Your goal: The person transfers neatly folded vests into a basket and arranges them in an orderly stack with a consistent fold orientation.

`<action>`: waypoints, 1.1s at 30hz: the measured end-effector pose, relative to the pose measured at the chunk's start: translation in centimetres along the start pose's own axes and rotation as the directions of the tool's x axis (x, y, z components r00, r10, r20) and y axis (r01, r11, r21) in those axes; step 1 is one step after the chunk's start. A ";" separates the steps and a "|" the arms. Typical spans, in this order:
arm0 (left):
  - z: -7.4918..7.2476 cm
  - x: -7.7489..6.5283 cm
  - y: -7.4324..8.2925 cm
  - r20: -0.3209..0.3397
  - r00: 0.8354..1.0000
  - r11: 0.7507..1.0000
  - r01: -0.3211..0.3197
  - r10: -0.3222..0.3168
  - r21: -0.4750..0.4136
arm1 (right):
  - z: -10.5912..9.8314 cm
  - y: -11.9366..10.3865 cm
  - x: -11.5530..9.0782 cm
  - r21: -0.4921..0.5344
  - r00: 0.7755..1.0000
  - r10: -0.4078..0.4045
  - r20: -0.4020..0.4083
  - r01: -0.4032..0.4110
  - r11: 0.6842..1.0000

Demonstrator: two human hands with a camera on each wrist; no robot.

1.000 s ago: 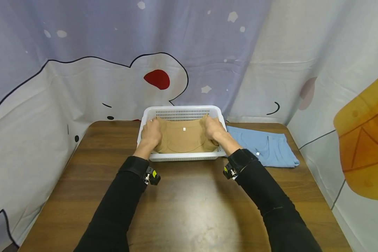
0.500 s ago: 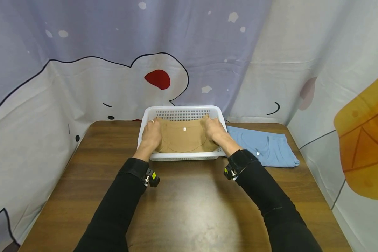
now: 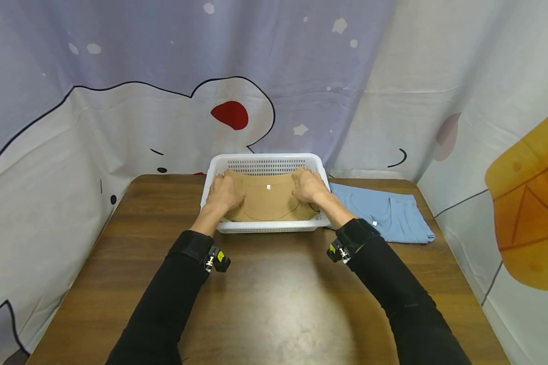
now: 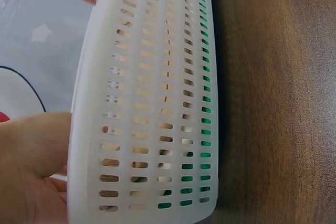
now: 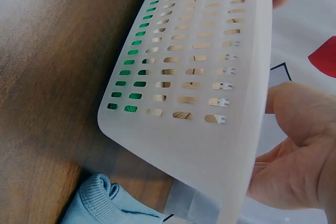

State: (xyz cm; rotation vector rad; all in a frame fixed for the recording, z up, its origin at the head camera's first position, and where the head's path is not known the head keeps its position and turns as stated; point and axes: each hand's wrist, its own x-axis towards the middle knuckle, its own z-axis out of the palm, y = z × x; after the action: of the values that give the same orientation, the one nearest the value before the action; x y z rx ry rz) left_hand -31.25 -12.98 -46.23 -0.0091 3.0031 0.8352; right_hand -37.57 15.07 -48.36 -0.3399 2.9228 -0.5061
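A tan folded garment (image 3: 269,203) with a small white label and a curved seam lies in the white plastic basket (image 3: 267,226), in the head view. At its left end, my left hand (image 3: 221,194) rests on the cloth with the thumb spread inward. Opposite it, my right hand (image 3: 309,187) touches the right end, its thumb also away from the fingers. In the left wrist view the basket wall (image 4: 152,93) hides the fingertips. Behind the rim in the right wrist view, the right thumb (image 5: 299,103) stands apart from the bent fingers.
A light blue folded garment (image 3: 370,210) lies right of the basket on the wooden table (image 3: 274,294). Something green (image 5: 131,108) shows through the basket's lower slots. Printed curtains (image 3: 301,76) hang behind the table and at both sides.
Both hands have loosened from fists on the tan garment, and their thumbs now reach inward over it. The basket and blue garment have stayed in place.
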 end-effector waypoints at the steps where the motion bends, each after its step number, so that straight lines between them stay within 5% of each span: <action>1: -0.1 -0.1 0.0 0.002 1.000 1.000 -0.003 0.003 -0.005 | -0.1 0.0 -0.1 -0.004 1.000 -0.014 0.006 0.014 1.000; 9: -0.7 -0.5 0.8 0.006 0.998 0.998 -0.065 0.065 -0.026 | -4.5 -3.6 -6.6 0.144 0.996 0.080 0.026 -0.083 0.986; 14: -1.2 -0.8 1.2 0.047 0.995 0.996 -0.083 0.085 -0.043 | -5.6 -3.6 -7.6 0.205 0.995 0.089 0.034 -0.094 0.974; 20: -1.3 -0.1 1.6 0.084 0.992 0.988 -0.087 0.098 -0.127 | -7.9 -2.7 -9.2 0.275 0.997 0.076 -0.030 -0.065 0.959; 23: -0.9 0.6 1.7 0.043 0.991 0.979 -0.114 0.123 -0.171 | -9.2 -1.9 -10.2 0.268 0.994 0.066 -0.083 -0.042 0.962; 33: -2.4 -2.1 6.4 -0.023 0.967 0.958 -0.256 0.255 -0.131 | -11.1 2.5 -14.1 0.180 0.987 0.020 -0.160 0.009 0.984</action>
State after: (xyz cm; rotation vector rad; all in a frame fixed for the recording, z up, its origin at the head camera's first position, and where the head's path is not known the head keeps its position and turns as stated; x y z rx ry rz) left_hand -29.33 -8.75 -40.84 0.3833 2.9880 1.0562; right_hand -26.58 24.33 -37.30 -0.2783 2.9991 -0.8280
